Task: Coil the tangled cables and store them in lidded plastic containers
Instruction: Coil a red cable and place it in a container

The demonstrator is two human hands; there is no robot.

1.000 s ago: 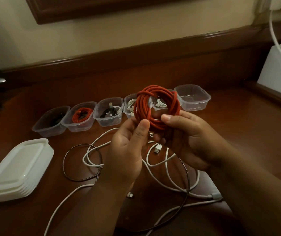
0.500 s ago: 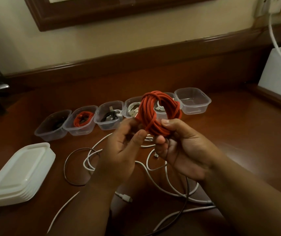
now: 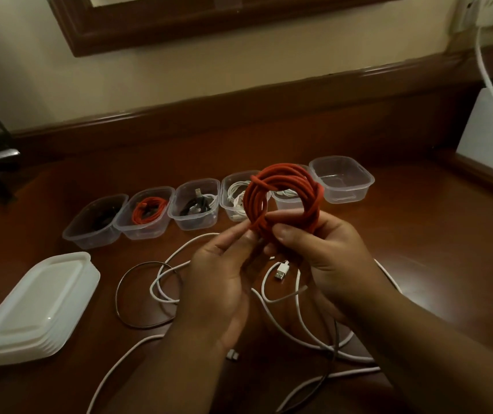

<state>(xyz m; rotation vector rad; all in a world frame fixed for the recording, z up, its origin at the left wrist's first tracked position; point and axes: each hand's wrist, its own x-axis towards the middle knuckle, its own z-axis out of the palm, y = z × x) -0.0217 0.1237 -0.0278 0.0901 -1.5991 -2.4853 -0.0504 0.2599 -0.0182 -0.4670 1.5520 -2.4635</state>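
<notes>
Above table (image 3: 418,249): red coil (image 3: 284,201) upright (facing cam), both hands gripping.

no readable text, labels, brands or numbers on any container, lid or cable

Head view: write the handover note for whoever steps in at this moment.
Left hand and right hand both grip the coiled red cable, held above the table.
Done: five of six clear plastic containers hold cables; the rightmost clear container looks empty.
Left: put the coil in it, coil the loose white cables and thin dark cable, fit lids from the white lid stack.
</notes>
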